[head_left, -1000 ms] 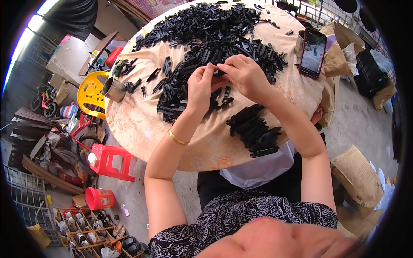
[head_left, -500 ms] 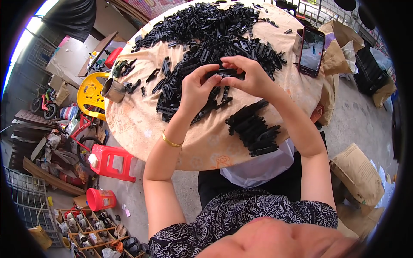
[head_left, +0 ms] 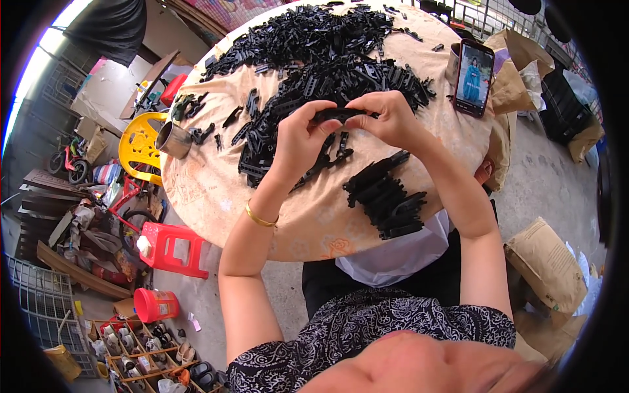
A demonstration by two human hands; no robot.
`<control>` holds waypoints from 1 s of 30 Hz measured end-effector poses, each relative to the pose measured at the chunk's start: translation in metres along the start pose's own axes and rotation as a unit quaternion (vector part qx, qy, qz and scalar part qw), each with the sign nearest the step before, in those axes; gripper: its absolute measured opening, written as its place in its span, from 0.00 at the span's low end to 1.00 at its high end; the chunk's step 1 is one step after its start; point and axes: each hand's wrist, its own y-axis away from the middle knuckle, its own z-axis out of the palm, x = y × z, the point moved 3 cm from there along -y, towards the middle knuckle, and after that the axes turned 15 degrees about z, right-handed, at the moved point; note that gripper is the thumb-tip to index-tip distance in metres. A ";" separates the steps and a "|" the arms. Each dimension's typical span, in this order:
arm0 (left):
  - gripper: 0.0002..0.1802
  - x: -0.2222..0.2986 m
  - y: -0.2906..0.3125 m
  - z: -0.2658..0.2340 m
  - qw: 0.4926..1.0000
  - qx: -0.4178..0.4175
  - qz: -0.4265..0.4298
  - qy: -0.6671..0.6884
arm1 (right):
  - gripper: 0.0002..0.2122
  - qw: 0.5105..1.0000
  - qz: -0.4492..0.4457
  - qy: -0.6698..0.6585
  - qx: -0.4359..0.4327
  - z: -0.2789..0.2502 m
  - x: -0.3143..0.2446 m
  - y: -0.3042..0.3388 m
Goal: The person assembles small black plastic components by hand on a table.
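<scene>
Between them, my left hand (head_left: 303, 134) and my right hand (head_left: 386, 118) pinch a long, narrow black plastic part (head_left: 339, 114), one end in each. Fingers cover both of its ends, so its exact kind does not show. Behind and beneath the hands spreads a large heap of similar black plastic parts (head_left: 321, 39), reaching to the table's far side. Nearer me, below my right forearm, a neater stack of black plastic strips (head_left: 386, 196) lies side by side close to the front edge.
The round table (head_left: 216, 209) has a peach cloth. A phone (head_left: 474, 77) leans on a metal can at right; another metal can (head_left: 173, 139) lies tipped at left. Around stand a yellow chair (head_left: 139, 145), red stool (head_left: 171, 249), red bucket (head_left: 156, 305) and paper sacks (head_left: 547, 265).
My right fingers have closed in and down around the part's end, and the hands have tilted slightly. The picture on the phone has changed. Both stacks look the same.
</scene>
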 end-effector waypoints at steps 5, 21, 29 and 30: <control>0.12 -0.005 0.004 -0.001 0.997 0.003 -0.051 0.063 | 0.13 0.998 -0.044 0.051 0.012 0.005 -0.003 0.001; 0.09 0.002 0.024 -0.006 0.987 -0.026 -0.124 0.097 | 0.12 0.952 0.129 -0.249 -0.121 0.004 0.008 -0.008; 0.10 0.031 0.046 0.010 0.942 -0.295 0.132 -0.094 | 0.10 0.941 -0.064 0.268 -0.197 0.038 0.025 0.000; 0.09 0.028 0.040 0.008 0.950 -0.298 0.063 -0.072 | 0.10 0.941 -0.064 0.268 -0.198 0.038 0.025 0.000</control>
